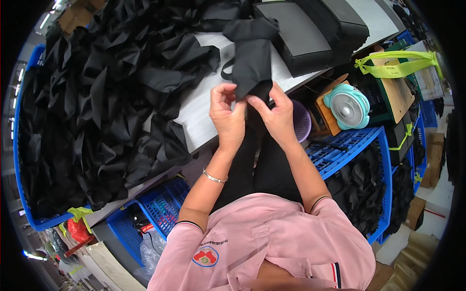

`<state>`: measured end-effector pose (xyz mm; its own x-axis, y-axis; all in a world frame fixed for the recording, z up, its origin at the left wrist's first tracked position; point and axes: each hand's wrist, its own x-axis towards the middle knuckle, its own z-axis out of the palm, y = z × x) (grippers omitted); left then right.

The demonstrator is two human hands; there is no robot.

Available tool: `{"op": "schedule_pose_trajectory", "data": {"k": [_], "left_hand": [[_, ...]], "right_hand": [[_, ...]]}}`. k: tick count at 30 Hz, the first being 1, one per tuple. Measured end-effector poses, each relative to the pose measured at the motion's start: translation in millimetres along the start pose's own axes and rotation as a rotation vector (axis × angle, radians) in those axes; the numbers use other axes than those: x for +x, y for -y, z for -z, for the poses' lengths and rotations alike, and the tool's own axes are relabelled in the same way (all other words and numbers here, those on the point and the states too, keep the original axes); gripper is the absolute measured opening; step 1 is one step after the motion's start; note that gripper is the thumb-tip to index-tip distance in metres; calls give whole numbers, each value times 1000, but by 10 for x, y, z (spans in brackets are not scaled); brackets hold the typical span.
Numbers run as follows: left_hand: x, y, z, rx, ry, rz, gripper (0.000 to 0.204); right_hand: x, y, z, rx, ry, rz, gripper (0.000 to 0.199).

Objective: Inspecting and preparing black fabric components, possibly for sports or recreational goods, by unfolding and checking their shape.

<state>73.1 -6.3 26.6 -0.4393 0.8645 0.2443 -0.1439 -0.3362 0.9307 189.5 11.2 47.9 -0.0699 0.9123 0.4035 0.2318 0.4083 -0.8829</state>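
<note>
A black fabric piece (252,60) hangs between my two hands at the near edge of the white table (195,114). Its lower edge is pinched by my left hand (227,114), with the fingers curled in. On the other side my right hand (276,114) grips the same edge between thumb and fingers. A thin black loop sticks out at the cloth's left side. Beyond it, more dark cloth (250,29) lies on the table. To the left spreads a big heap of black fabric pieces (92,111).
Dark grey foam-like blocks (301,34) stand at the back right. Right of my hands are a purple basket (301,121), a turquoise fan (347,106) and a blue crate (357,150) holding black cloth. Another blue basket (162,208) sits low at the left.
</note>
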Motion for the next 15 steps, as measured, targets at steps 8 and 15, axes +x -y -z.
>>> {"op": "schedule_pose_trajectory", "data": {"k": [8, 15], "left_hand": [[347, -358, 502, 642, -86, -167, 46], [393, -246, 543, 885, 181, -394, 48]], "right_hand": [[258, -278, 217, -172, -84, 25, 19], [48, -493, 297, -238, -225, 18, 23]]}}
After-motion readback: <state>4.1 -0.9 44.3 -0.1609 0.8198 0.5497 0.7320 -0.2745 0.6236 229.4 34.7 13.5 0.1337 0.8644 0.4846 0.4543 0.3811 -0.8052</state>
